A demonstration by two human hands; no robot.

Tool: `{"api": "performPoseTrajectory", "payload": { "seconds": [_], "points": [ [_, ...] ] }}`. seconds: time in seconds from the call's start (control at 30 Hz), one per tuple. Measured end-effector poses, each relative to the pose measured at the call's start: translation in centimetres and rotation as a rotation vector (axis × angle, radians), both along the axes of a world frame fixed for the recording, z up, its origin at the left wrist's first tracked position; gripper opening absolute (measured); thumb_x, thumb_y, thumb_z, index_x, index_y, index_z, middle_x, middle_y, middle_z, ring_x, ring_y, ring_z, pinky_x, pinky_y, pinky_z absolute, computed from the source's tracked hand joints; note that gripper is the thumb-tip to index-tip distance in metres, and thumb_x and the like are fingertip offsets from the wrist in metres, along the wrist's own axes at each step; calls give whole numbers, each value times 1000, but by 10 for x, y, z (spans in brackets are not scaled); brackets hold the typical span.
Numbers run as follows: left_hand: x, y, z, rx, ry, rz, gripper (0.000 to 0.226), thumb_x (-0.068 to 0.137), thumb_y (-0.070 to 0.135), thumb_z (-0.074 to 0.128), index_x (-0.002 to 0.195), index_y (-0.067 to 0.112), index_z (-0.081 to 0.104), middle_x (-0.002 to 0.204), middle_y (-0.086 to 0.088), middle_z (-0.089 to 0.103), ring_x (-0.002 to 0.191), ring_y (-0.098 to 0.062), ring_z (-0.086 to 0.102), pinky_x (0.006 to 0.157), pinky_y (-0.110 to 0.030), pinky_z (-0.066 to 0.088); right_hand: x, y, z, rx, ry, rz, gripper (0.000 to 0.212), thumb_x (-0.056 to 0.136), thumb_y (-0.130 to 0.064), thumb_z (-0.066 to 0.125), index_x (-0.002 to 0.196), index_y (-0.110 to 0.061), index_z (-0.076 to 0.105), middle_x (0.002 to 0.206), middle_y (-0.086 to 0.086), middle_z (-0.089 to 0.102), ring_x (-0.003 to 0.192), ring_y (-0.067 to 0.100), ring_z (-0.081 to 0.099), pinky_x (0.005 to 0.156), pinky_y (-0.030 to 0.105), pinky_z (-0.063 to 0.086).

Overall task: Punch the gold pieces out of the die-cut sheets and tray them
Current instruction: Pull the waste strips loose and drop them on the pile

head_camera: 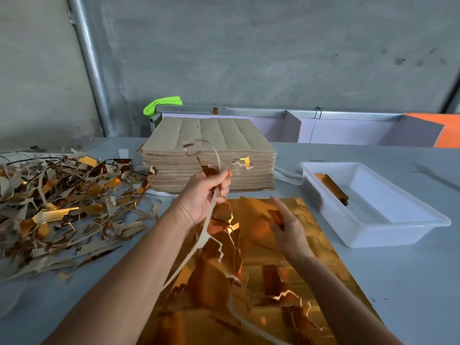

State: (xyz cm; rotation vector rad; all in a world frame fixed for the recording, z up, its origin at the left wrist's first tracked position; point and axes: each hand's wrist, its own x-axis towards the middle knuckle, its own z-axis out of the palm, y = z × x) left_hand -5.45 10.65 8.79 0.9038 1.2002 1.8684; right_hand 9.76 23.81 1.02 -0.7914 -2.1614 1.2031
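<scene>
Left hand [202, 195] grips torn brown-and-gold waste strips [214, 168], lifted clear | right hand [288, 229] pinches small gold die-cut piece [276, 216], white plastic tray [403, 235] near bench's right edge.

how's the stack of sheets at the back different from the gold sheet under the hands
The stack of sheets shows its dull brown side and looks whole, many sheets deep. The gold sheet lies shiny side up, flat on the table, already torn and partly stripped. The stack is untouched, while the left hand pulls scrap strips up off the gold sheet. Both are similar rectangular sheets.
</scene>
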Motion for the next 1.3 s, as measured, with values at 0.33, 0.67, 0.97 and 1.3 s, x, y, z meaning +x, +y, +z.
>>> {"api": "performPoseTrajectory", "payload": {
  "seconds": [0.33,0.67,0.97,1.3],
  "points": [
    [7,20,-7,7,-44,180,14,96,8,49,85,5,57,64,-1,49,54,-9,43,48,-18,33,-4,-24,7,-88,-13,185,29,98,-4,42,104,-14,69,101,1,68,84,11,64,69,19,52],
    [18,28,-18,-64,14,138,13,95,9,53,85,5,61,64,-1,51,54,-10,44,51,-19,37,-11,-39,22,-474,-20,86,34,91,-40,57,88,-9,72,79,1,73,75,12,68,56,21,46],
    [8,21,-24,-305,177,370,12,93,27,58,98,17,62,86,6,63,80,-9,59,70,-24,45,-9,-33,10,-466,-145,-41,11,86,-6,66,76,-10,70,83,10,71,79,24,70,70,35,59],
    [-7,5,-71,-558,542,372,24,85,31,68,91,8,65,88,-9,67,78,-18,60,74,-33,49,-8,-32,12,-360,-41,-62,8,93,-16,57,88,-21,61,90,10,67,72,21,68,52,24,53]
  ]
}}
